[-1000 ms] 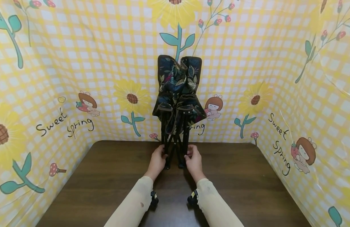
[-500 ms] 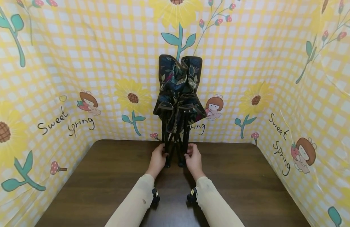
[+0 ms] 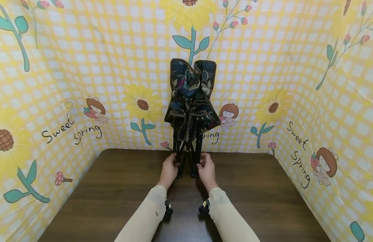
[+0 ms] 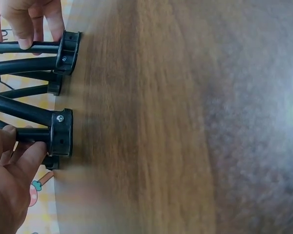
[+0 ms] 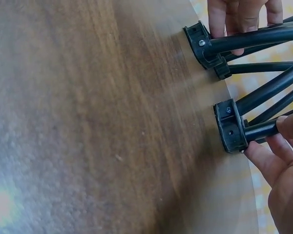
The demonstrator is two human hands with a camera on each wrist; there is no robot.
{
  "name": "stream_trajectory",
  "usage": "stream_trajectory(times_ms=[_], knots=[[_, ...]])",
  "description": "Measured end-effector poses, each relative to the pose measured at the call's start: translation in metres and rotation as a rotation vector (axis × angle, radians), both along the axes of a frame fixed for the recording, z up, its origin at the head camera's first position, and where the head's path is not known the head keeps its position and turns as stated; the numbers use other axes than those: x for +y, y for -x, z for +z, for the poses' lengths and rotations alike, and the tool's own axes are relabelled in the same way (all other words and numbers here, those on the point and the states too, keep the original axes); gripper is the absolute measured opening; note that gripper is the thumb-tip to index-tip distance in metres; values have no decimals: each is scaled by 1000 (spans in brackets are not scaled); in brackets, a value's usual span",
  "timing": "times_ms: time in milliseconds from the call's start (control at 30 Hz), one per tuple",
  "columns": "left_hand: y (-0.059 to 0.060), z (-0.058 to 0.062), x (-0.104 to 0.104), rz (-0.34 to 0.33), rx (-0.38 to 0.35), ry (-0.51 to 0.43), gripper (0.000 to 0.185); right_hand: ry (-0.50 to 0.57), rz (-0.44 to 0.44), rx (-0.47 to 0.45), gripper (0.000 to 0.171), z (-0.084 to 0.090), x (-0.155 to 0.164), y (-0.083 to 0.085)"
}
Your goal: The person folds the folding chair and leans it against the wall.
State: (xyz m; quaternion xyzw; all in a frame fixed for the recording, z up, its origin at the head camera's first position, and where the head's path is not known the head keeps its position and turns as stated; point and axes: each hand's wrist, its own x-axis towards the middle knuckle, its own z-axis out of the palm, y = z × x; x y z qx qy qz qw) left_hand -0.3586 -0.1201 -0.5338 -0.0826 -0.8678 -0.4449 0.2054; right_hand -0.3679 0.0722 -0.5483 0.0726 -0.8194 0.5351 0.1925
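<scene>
A folding chair (image 3: pixel 189 89) with dark, leaf-printed fabric stands upright and folded at the far side of the table, its fabric bunched together. Black tube legs cross below the cloth and end in black plastic feet (image 4: pixel 62 131). My left hand (image 3: pixel 169 170) pinches a leg tube on the left, just above its foot, between thumb and fingers. On the other side my right hand (image 3: pixel 206 170) grips the right leg tube (image 5: pixel 261 130) in the same way, near the foot. The rear legs are partly hidden behind the front ones.
The brown wooden table (image 3: pixel 186 215) spreads out in front of the chair. Yellow checked cloth (image 3: pixel 247 74) with printed flowers hangs behind it and along both sides. Each wrist carries a small black camera (image 3: pixel 204 207).
The head view has shifted very slightly. Both hands keep their hold on the legs, and the chair stays folded in about the same place.
</scene>
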Motion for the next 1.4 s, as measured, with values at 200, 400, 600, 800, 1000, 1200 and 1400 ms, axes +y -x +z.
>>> stream_trajectory(times_ms=[200, 400, 600, 800, 1000, 1200, 1400], knots=[[2, 0, 1, 2, -30, -5, 45, -4, -15, -8, 46, 0, -1, 3], [7, -2, 1, 9, -15, 5, 45, -3, -30, -9, 45, -1, -2, 5], [9, -3, 1, 22, 8, 1, 43, -9, -39, 2, 44, -1, -2, 8], [12, -3, 2, 35, -23, -16, 44, 3, -45, -9, 43, 0, -3, 9], [14, -6, 3, 40, -44, -22, 45, -3, -56, -24, 42, -3, -2, 11], [17, -5, 2, 31, -49, -21, 42, -3, -55, -40, 40, -3, 0, 11], [19, -3, 0, 20, -44, -11, 37, -19, -62, -28, 37, -1, 0, 12]])
